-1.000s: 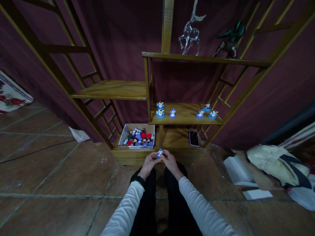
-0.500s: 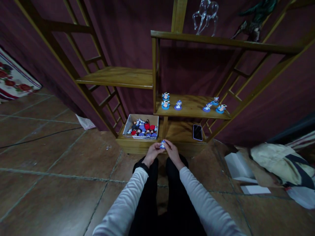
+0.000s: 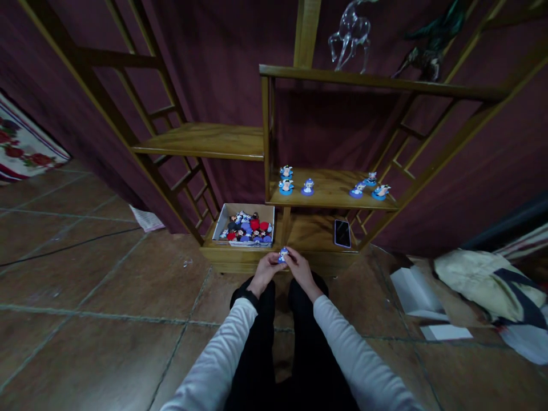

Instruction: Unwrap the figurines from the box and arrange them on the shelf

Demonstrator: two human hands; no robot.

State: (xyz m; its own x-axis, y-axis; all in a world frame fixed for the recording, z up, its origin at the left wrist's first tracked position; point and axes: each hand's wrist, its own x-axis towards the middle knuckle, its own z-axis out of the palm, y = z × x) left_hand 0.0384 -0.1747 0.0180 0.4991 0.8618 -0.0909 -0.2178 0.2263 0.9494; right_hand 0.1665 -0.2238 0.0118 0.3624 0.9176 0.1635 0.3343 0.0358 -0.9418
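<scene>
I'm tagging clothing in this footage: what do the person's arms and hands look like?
Long, wrinkled, pale grey sleeves reach nearly to the wrists. The left hand, ungloved, has a dark band at its wrist; the right hand, also ungloved, shows none.

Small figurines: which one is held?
The purple figurine between the left hand and right hand; the others stand on the shelf or lie in the box.
</scene>
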